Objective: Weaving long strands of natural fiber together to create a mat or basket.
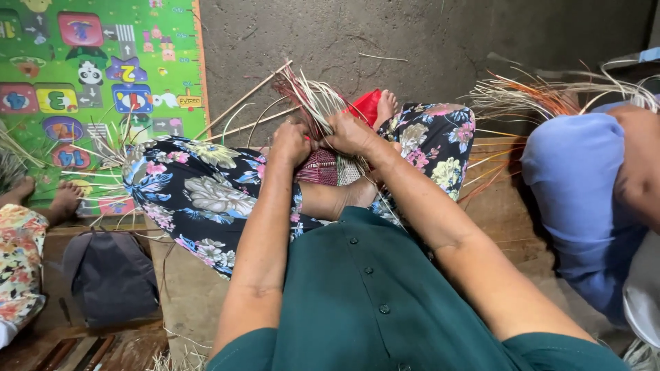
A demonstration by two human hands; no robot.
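1. Grey concrete floor [412,34] fills the far part of the view, with worn wooden planking [185,288] nearer, where the person sits
2. Nearest the camera is the person's dark green buttoned shirt [371,295], with both bare forearms reaching forward from it
3. Beyond the shirt lie crossed legs in black trousers with a pink, yellow and blue flower print [199,192], one bare foot tucked in between them
4. On the lap rests a partly woven piece of red and pale straw strips [330,168], its finished part lying just below the hands
5. Left hand [290,143] is closed around the loose strips at the upper edge of the woven piece, fingers curled tight
6. Right hand [352,134] is touching the left one and is likewise closed on the same bunch, pinching the strips between thumb and fingers
7. Loose ends of pale and reddish straw [309,93] fan upward and away from both hands, over the floor
8. Just behind the right hand a red object [366,106] shows beside the toes; what it is cannot be told
9. To the left lies a folded dark grey cloth [110,275] on the planking, and a second person's bare foot [65,199] near it
10. Farther left is a green foam play mat with coloured cartoon tiles [103,69]
11. At the right sits another person in blue clothing [577,199], with a sheaf of straw strips [543,96] beside them
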